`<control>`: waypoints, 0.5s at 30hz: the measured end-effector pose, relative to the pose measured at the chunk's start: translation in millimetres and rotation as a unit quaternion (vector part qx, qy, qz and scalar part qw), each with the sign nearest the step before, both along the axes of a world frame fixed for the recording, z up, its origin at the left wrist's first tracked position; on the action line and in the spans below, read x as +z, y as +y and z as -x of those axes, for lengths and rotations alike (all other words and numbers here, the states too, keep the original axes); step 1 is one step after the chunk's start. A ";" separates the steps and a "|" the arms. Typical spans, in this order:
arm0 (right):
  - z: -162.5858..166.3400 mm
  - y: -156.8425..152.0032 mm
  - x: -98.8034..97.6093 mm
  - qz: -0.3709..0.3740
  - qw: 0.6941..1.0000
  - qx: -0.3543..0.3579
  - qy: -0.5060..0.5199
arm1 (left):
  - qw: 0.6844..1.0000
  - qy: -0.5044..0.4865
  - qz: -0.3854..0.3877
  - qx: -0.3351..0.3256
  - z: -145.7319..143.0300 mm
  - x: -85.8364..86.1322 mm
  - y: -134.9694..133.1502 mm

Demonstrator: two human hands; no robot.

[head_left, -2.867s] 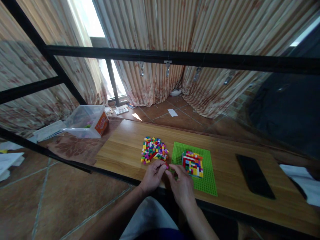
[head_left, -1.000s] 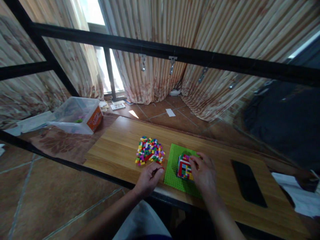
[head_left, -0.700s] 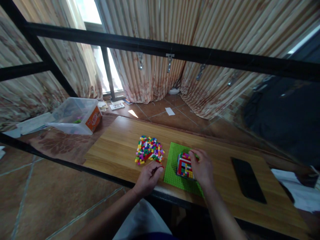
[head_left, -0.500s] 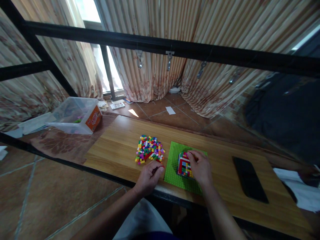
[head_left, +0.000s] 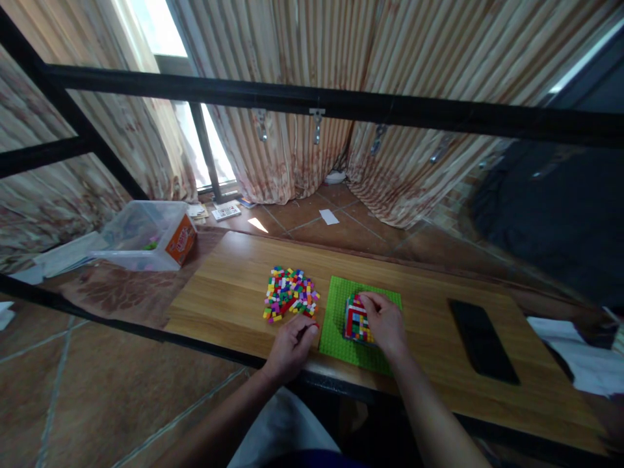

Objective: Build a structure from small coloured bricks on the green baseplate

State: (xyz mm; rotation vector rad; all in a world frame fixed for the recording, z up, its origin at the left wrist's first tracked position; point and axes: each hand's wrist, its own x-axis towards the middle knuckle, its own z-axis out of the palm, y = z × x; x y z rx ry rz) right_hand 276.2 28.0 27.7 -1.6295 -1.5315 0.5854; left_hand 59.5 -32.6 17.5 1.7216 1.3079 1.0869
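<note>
A green studded baseplate (head_left: 336,338) lies on the wooden table, bearing a block of many-coloured toy bricks (head_left: 357,323) with red and white rows on top. My right hand (head_left: 386,323) is over the far right part of that block, thumb and finger pinched against its top; whatever is between the fingertips is hidden. Just left of the baseplate, my left hand (head_left: 291,348) is closed, with a small red brick (head_left: 316,325) showing at its fingertips. Beyond the left hand lies a pile of loose coloured bricks (head_left: 290,292).
To the right lies a black phone-like slab (head_left: 482,341) on the wooden table (head_left: 219,286). A clear plastic bin (head_left: 141,234) with an orange label stands on the floor at left. A black metal rail (head_left: 292,97) with hanging clips crosses in front of the curtains.
The view has shifted slightly. My right hand stays at the top of the brick block, its fingers slightly nearer the far edge. My left hand keeps its place beside the baseplate.
</note>
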 end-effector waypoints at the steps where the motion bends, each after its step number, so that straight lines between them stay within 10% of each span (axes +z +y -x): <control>1: -0.1 0.1 -0.4 -0.002 1.000 0.002 0.001 | 1.000 -0.001 -0.001 -0.001 0.3 -0.6 0.1; 15: 28.9 -43.1 18.1 -0.172 0.975 0.059 -0.131 | 0.999 -0.043 -0.018 0.002 0.9 -3.7 0.5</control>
